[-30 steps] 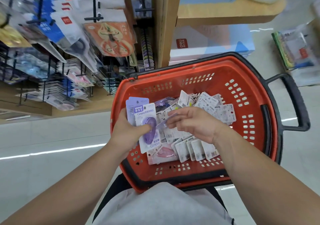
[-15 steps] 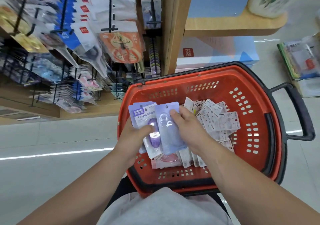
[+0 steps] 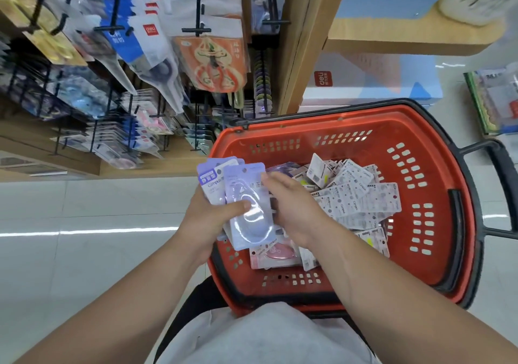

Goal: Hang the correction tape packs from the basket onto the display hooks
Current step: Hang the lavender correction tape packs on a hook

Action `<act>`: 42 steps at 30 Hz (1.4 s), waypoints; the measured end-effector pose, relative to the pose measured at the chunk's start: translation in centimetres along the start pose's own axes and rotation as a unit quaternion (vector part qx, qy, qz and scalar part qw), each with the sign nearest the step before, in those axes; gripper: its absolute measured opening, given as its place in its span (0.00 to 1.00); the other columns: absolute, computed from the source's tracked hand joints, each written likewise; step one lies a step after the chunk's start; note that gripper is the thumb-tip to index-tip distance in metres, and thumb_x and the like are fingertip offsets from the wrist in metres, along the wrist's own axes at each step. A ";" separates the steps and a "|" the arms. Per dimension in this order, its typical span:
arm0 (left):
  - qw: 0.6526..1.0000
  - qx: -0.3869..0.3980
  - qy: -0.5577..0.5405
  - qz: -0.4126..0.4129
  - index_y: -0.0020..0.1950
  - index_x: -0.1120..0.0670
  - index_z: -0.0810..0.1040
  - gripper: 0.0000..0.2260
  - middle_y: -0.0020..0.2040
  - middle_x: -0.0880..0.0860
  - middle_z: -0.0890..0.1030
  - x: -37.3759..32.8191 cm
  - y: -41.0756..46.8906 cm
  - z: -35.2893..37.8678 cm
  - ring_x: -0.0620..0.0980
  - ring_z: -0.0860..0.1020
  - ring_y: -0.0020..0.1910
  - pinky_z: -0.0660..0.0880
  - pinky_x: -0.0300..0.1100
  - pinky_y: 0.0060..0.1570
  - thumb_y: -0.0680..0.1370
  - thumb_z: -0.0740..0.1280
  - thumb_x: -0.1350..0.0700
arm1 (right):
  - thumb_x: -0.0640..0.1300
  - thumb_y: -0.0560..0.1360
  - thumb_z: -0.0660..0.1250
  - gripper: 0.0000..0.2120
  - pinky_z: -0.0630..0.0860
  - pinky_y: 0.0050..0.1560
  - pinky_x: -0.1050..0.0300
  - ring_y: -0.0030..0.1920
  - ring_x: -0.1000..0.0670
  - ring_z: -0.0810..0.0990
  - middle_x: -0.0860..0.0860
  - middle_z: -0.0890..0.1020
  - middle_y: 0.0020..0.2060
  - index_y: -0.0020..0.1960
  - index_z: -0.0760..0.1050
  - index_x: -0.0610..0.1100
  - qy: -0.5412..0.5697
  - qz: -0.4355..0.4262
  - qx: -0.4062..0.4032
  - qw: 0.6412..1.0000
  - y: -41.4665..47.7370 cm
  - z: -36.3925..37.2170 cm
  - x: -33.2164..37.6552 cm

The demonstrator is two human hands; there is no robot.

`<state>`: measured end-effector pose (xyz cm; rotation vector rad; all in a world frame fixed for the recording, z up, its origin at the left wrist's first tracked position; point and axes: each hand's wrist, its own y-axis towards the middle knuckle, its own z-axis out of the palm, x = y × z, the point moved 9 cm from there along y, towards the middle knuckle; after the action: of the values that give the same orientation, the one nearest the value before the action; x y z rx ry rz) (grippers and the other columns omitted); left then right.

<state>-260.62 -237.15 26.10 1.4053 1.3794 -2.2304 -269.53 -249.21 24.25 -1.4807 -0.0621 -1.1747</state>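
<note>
A red plastic basket point(image 3: 437, 150) sits in front of me, holding several correction tape packs point(image 3: 353, 198), most lying back side up, plus a pink one point(image 3: 276, 253) near its front. My left hand point(image 3: 204, 220) grips a small stack of purple correction tape packs point(image 3: 246, 212) over the basket's left rim, thumb pressed on the front pack. My right hand point(image 3: 291, 206) rests against the right edge of that stack, fingers touching the top pack. Black display hooks point(image 3: 196, 30) with hanging goods stand on the rack at the upper left.
The hook rack holds scissors packs point(image 3: 215, 63) and other stationery point(image 3: 145, 128). A wooden shelf post point(image 3: 302, 41) stands behind the basket, with a boxed item point(image 3: 372, 83) under a wooden shelf point(image 3: 406, 35). The basket's black handle point(image 3: 504, 178) sticks out right. Pale tiled floor point(image 3: 84, 251) lies on the left.
My right hand picked a purple pack out of the basket and laid it onto the stack in my left hand. The stack rose slightly; the view tilted down a little.
</note>
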 end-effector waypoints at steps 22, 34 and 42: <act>0.996 -0.081 0.026 -0.002 0.67 0.44 0.78 0.31 0.56 0.51 0.87 -1.6 -2.0 -6.2 0.58 0.87 0.52 0.79 0.51 0.41 0.64 0.77 0.56 | 0.34 0.78 0.64 0.13 0.82 0.48 0.59 0.43 0.52 0.83 0.52 0.86 0.49 0.51 0.85 0.46 -0.206 -0.013 -0.021 0.978 1.8 -2.1 -1.5; 0.986 -0.137 -0.067 0.072 0.63 0.49 0.79 0.28 0.52 0.51 0.87 -5.7 -8.5 -5.4 0.57 0.84 0.49 0.72 0.49 0.44 0.63 0.77 0.52 | 0.35 0.71 0.79 0.06 0.77 0.41 0.63 0.35 0.54 0.80 0.44 0.85 0.35 0.44 0.88 0.45 -0.198 -0.190 0.045 0.960 -6.8 1.1 10.6; 0.982 -0.122 -0.099 0.107 0.57 0.46 0.80 0.25 0.45 0.50 0.85 -8.8 -9.6 -12.7 0.54 0.82 0.42 0.72 0.43 0.40 0.60 0.76 0.52 | 0.39 0.74 0.77 0.06 0.69 0.39 0.57 0.34 0.53 0.72 0.54 0.76 0.32 0.39 0.85 0.41 -0.225 -0.291 -0.039 0.929 -7.1 6.9 13.9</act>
<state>-253.23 -224.77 37.14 1.1548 1.3138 -1.9316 -262.90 -249.36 39.97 -1.8462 -0.8265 -1.2772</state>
